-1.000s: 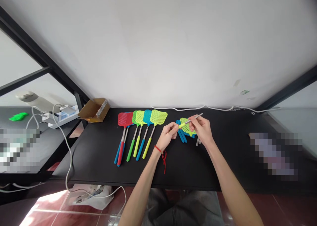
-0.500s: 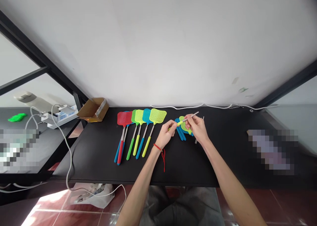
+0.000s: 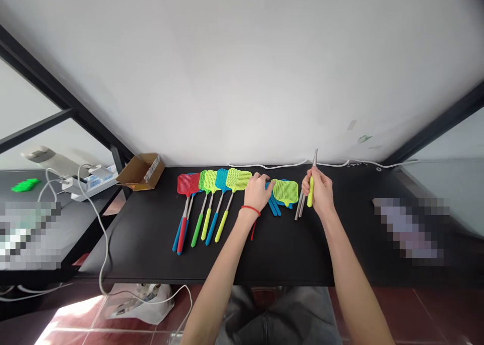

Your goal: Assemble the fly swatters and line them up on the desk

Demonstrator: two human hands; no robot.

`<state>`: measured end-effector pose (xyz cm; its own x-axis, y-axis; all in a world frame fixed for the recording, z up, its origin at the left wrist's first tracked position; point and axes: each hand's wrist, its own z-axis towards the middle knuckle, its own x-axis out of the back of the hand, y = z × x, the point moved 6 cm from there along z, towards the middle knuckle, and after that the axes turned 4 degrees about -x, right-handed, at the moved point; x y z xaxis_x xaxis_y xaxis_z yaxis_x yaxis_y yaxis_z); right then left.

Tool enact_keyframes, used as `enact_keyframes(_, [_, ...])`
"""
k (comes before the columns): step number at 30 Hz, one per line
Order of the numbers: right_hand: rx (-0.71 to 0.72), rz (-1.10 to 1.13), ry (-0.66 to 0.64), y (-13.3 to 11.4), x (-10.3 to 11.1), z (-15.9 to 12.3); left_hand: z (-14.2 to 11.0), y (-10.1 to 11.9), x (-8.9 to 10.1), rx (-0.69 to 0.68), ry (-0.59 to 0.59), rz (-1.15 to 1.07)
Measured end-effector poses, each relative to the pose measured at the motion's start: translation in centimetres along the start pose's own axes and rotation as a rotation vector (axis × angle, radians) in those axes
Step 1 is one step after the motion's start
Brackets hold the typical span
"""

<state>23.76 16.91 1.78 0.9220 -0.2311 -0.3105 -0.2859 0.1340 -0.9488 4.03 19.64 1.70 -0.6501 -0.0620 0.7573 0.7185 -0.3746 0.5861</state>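
Observation:
My right hand [image 3: 320,188] is closed around a yellow-green handle [image 3: 310,193] whose metal rod points up toward the wall. Beneath that hand, several loose metal rods [image 3: 299,206] lie on the black table. My left hand [image 3: 257,191] reaches over the table with thumb and forefinger apart, holding nothing that I can see. Just right of its fingers are blue handles [image 3: 274,205], partly covered, and a yellow-green fly swatter head [image 3: 285,191] resting on blue ones. On the left lies a row of fly swatters, among them a red one [image 3: 188,185] and a yellow-green one [image 3: 239,180].
An open cardboard box [image 3: 141,173] stands at the back left, beside a power strip [image 3: 96,181]. A white cable [image 3: 103,224] hangs over the table's front left. A blurred flat item [image 3: 408,229] lies at the right.
My hands have parted. The right one has turned the yellow-green handle and rod upright and moved right; the left one has let go and shifted slightly up beside the swatter heads.

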Motion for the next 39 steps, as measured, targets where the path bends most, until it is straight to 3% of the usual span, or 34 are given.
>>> enact_keyframes(4, [-0.040,-0.066,-0.007,0.8,0.3,0.2,2.3,0.0,-2.2,0.062,-0.163,0.225])
enact_keyframes(7, [-0.067,-0.093,-0.030,1.4,0.0,0.2,2.9,-0.2,-3.1,0.095,-0.242,0.251])
enact_keyframes(15, [-0.086,-0.099,-0.050,1.5,-0.1,0.2,3.1,-1.5,-3.5,0.119,-0.251,0.049])
enact_keyframes(26, [-0.090,-0.102,-0.045,1.3,-0.1,0.2,3.3,-1.8,-3.5,0.128,-0.260,0.093])
enact_keyframes(32, [-0.094,-0.100,-0.047,1.1,-0.2,0.1,3.6,-2.9,-3.5,0.186,-0.191,-0.190])
enact_keyframes(39, [-0.057,-0.086,-0.149,0.1,-1.2,-0.6,2.5,-3.7,-0.5,0.204,-0.062,-0.982])
